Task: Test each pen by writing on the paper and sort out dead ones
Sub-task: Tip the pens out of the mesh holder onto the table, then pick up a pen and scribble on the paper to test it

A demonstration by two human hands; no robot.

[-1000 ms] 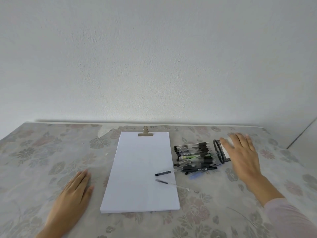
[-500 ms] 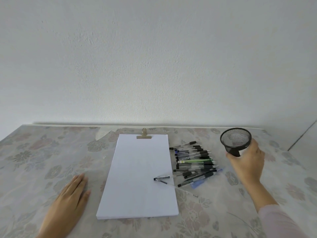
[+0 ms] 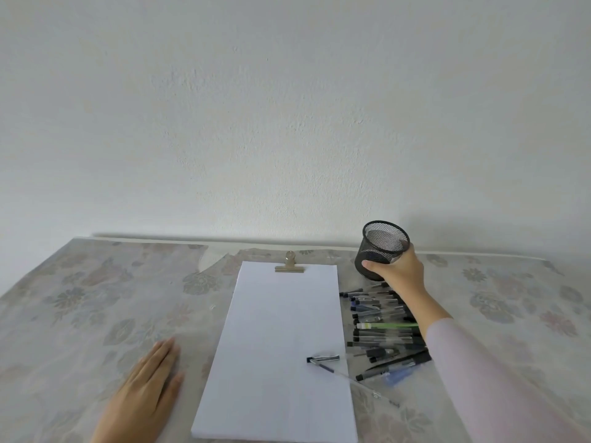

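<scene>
Nearest, the left hand (image 3: 144,394) stays flat on the bench (image 3: 96,298), fingers straight and holding nothing, just beside the near left corner of the paper (image 3: 281,340). The sheet carries no mark, so by my reading no pen has been tested yet. Two loose pens (image 3: 323,358) lie across its right edge, handy for a first try. Beyond them the pens (image 3: 383,327) lie heaped on the bench against the paper's right side, and the sleeve (image 3: 479,378) of the reaching arm crosses over the heap, hiding its right part. The change is farther back: the mesh cup (image 3: 382,251), which a second ago lay on its side at the heap's right, is now off to the far end of it, tipped a little toward the camera, with the right hand (image 3: 399,273) wrapped round its lower wall in a firm grip. Whether its base touches the bench I cannot tell. It looks empty, so it probably becomes a sorting bin. Left of it, the clip (image 3: 289,265) pins the paper's far edge, below the plain wall (image 3: 287,123).
</scene>
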